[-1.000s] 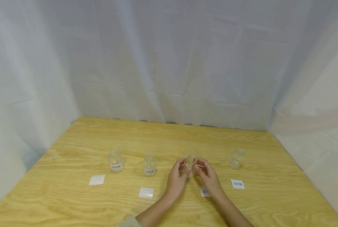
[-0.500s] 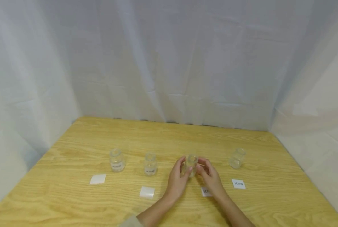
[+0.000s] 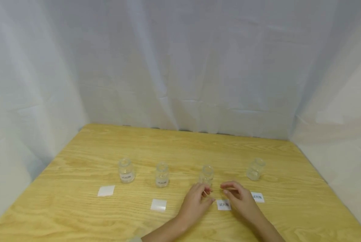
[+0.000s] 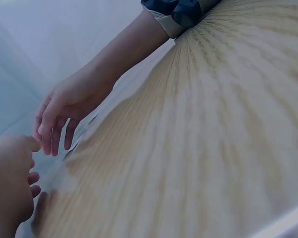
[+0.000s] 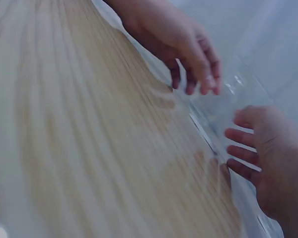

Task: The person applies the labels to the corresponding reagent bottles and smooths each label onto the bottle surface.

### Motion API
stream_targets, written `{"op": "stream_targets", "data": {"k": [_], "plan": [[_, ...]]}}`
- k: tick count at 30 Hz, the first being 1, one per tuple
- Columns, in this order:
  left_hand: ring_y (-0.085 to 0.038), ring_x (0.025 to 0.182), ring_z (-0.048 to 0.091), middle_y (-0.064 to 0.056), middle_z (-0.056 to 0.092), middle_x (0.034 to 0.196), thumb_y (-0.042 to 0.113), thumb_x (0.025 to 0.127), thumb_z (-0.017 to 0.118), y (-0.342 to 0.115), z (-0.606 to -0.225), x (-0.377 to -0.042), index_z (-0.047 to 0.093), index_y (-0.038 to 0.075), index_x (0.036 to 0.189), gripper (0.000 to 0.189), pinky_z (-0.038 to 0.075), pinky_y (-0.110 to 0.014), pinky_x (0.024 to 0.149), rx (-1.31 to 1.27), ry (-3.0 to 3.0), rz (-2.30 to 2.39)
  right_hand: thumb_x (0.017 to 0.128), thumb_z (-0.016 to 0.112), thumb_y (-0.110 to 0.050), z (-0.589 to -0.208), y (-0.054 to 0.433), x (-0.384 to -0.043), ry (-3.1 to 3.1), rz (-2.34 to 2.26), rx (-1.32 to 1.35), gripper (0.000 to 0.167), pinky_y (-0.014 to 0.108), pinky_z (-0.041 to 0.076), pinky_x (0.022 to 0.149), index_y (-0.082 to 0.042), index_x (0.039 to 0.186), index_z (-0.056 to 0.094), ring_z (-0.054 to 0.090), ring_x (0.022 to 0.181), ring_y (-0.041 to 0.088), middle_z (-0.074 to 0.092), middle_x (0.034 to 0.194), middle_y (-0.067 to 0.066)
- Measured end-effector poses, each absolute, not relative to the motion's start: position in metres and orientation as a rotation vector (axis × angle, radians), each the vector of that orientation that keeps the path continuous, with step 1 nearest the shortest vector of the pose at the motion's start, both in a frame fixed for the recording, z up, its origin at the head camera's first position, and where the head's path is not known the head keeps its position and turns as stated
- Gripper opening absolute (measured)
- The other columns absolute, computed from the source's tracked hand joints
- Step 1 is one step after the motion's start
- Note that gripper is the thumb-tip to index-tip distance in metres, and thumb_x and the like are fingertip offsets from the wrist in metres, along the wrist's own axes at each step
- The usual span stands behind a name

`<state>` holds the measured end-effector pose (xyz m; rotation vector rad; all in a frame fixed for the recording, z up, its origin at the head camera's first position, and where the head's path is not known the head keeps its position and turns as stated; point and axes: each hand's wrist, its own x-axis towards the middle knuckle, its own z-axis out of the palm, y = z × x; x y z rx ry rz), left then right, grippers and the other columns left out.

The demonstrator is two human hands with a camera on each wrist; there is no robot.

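A clear glass jar (image 3: 208, 172) stands upright just beyond my left hand (image 3: 196, 204), its lower part hidden by the fingers. Loosely bent, those fingers hold nothing; whether they still touch the glass is hard to tell. My right hand (image 3: 243, 202) hovers to the right, thumb and fingers apart, with nothing between them. Between the hands lies a white label (image 3: 223, 204) with dark printed characters. A second printed label (image 3: 258, 197) is partly covered by the right hand. In the right wrist view, the right hand (image 5: 280, 163) has its fingers spread apart.
Two glass jars with printed labels on their fronts, one farther left (image 3: 127, 171) and one nearer (image 3: 162, 175), stand on the wooden table (image 3: 107, 144). Blank white squares (image 3: 106, 190) lie before them. Another jar (image 3: 256, 169) stands at right. White curtains (image 3: 186, 67) enclose the table.
Both hands have let go of the jar they were holding and drawn back toward the person. The right hand has moved rightward, uncovering the middle printed label. The jar stays standing.
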<state>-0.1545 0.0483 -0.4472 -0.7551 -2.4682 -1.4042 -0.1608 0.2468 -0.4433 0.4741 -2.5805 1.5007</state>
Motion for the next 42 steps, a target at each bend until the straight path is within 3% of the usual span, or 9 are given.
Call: {"op": "stream_targets", "data": {"k": [4,10,17,22,25,30,34,42], "plan": [[-0.007,0.088,0.047,0.006,0.055,0.097,0.026,0.080,0.071,0.049,-0.449,-0.155,0.061,0.010,0.109,0.034,0.043,-0.019,0.076,-0.859,-2.603,-1.097,0.085,0.067,-0.015,-0.446,0.267,-0.154,-2.656,1.278,0.699,0.022,0.036,0.045,0.089,-0.013,0.107,0.061,0.053,0.104,0.019,0.058,0.111,-0.003],[-0.008,0.093,0.046,0.006,0.055,0.102,0.035,0.081,0.069,0.047,-0.450,-0.156,0.063,0.010,0.111,0.039,0.041,-0.021,0.081,-0.930,-2.639,-0.922,0.083,0.068,-0.028,-0.446,0.276,-0.153,-2.709,1.104,0.874,0.026,0.038,0.040,0.093,-0.021,0.108,0.063,0.046,0.111,0.021,0.053,0.119,-0.004],[-0.006,0.086,0.043,0.008,0.052,0.094,0.040,0.079,0.069,0.052,-0.447,-0.157,0.065,0.013,0.106,0.038,0.039,-0.017,0.076,-0.957,-2.649,-0.788,0.083,0.069,-0.026,-0.448,0.278,-0.154,-2.695,1.112,0.921,0.025,0.025,0.039,0.093,-0.019,0.107,0.063,0.044,0.111,0.020,0.052,0.120,-0.002],[-0.005,0.085,0.044,0.010,0.052,0.091,0.036,0.079,0.071,0.055,-0.446,-0.157,0.066,0.015,0.101,0.031,0.040,-0.018,0.077,-0.931,-2.685,-0.771,0.083,0.069,-0.022,-0.451,0.277,-0.155,-2.659,1.115,0.956,0.024,0.022,0.039,0.092,-0.018,0.106,0.064,0.044,0.111,0.020,0.053,0.119,0.002],[-0.005,0.084,0.043,0.010,0.051,0.090,0.033,0.079,0.072,0.056,-0.446,-0.157,0.066,0.015,0.099,0.027,0.040,-0.019,0.077,-0.920,-2.694,-0.804,0.084,0.068,-0.023,-0.450,0.277,-0.155,-2.660,1.114,0.963,0.024,0.026,0.041,0.091,-0.018,0.106,0.064,0.043,0.110,0.022,0.052,0.120,0.003],[-0.005,0.083,0.042,0.011,0.050,0.088,0.035,0.078,0.072,0.056,-0.446,-0.157,0.067,0.015,0.100,0.030,0.039,-0.019,0.076,-0.908,-2.716,-0.824,0.083,0.068,-0.020,-0.449,0.277,-0.155,-2.652,1.128,0.991,0.024,0.043,0.046,0.086,-0.017,0.107,0.064,0.043,0.109,0.028,0.051,0.120,0.007],[-0.005,0.083,0.041,0.012,0.049,0.089,0.037,0.077,0.072,0.056,-0.446,-0.156,0.067,0.016,0.101,0.031,0.038,-0.018,0.075,-0.910,-2.728,-0.828,0.083,0.068,-0.019,-0.449,0.276,-0.155,-2.644,1.109,1.010,0.025,0.047,0.047,0.082,-0.016,0.107,0.064,0.043,0.108,0.030,0.051,0.120,0.008],[-0.004,0.083,0.042,0.013,0.049,0.087,0.033,0.076,0.074,0.057,-0.446,-0.157,0.067,0.017,0.095,0.025,0.037,-0.019,0.075,-0.899,-2.706,-0.906,0.079,0.070,-0.033,-0.448,0.274,-0.155,-2.767,1.149,0.776,0.029,0.057,0.038,0.090,-0.018,0.102,0.061,0.045,0.112,0.034,0.052,0.120,0.003]]}}
